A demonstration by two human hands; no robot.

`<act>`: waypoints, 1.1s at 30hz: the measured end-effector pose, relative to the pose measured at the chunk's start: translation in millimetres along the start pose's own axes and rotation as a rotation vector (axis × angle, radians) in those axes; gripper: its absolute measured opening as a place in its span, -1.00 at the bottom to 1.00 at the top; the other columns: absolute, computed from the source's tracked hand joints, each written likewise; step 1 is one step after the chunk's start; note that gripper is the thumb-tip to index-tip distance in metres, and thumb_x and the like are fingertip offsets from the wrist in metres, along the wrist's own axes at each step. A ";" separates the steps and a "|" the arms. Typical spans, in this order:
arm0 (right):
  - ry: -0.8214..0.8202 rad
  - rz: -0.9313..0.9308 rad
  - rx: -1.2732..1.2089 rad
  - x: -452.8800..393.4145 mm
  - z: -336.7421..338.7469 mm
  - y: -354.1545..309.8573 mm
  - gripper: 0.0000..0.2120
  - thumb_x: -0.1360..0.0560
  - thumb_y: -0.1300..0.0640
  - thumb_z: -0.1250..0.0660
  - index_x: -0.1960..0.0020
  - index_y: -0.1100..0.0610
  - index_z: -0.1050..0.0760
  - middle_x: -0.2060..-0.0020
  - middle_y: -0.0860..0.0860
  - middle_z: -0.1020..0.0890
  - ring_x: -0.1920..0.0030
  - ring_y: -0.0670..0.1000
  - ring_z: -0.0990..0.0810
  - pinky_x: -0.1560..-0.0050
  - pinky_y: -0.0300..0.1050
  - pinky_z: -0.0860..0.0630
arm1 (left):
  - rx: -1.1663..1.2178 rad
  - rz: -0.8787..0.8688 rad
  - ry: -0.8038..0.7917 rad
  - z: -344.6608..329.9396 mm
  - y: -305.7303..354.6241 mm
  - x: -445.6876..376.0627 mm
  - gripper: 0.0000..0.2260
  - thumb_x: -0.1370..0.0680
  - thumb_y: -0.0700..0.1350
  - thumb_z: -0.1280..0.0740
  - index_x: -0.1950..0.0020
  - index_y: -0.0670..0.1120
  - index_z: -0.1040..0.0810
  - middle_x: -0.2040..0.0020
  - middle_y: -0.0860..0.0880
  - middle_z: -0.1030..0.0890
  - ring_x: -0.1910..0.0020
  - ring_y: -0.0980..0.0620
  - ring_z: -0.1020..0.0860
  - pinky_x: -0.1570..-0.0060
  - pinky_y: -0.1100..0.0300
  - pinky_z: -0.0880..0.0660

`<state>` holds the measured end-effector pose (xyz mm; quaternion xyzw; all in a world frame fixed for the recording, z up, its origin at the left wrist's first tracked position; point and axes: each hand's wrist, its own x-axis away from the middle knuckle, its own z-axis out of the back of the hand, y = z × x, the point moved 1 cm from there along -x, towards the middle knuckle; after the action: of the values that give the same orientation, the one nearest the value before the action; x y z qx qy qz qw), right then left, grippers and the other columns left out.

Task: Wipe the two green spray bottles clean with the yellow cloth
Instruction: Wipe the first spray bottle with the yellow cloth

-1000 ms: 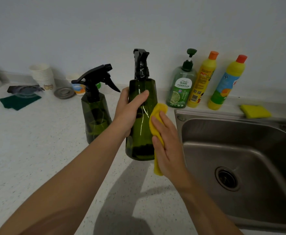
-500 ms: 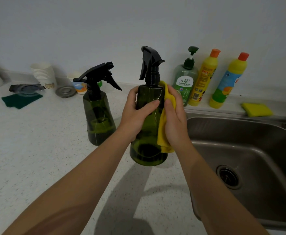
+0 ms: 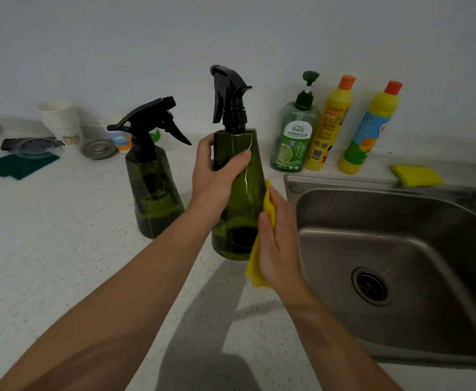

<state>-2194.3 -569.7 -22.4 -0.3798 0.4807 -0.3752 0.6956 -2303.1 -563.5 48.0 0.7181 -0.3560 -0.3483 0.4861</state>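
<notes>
- Green plastic, see-through: the held spray bottle point(image 3: 238, 193) is lifted off the counter point(image 3: 48, 263), upright with a slight tilt, its black trigger head at the top.
- The left hand point(image 3: 217, 176) is closed round the bottle's upper body, thumb across the near face and fingers wrapped behind.
- The right hand point(image 3: 280, 238) presses the yellow cloth point(image 3: 259, 266) flat against the bottle's lower right side; the fingers lie fairly straight over the cloth, pinning it, and a corner hangs below the bottle's base.
- A second spray bottle point(image 3: 153, 198) stands on the counter just left of the held one and a little farther off, with no hand on it.
- To the right is the steel sink point(image 3: 400, 249); along the far wall stand a green soap dispenser point(image 3: 294, 136) and two yellow bottles.
- Judging progress: wiping of the first bottle looks under way on its lower side. Whether its other faces or trigger are clean cannot be told.
- The second bottle looks untouched for now, with what seem to be droplets on it, so about half the job or more likely remains.
</notes>
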 end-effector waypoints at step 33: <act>0.042 0.119 -0.193 -70.7 31.7 -49.7 -0.74 -0.49 0.08 -0.17 -0.17 -0.03 -0.30 -0.03 -0.27 -0.37 0.04 -0.44 -0.38 0.05 -0.58 -0.34 | -0.475 0.110 -0.302 29.7 -23.8 -5.7 -0.49 -0.36 -0.10 -0.43 -0.23 0.07 -0.30 -0.25 0.01 -0.38 -0.21 0.04 -0.36 -0.15 0.16 -0.31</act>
<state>-2190.0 -523.0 56.8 -0.4076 0.5509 -0.2933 0.6666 -2327.0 -565.6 17.9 0.5037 -0.3712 -0.4981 0.6003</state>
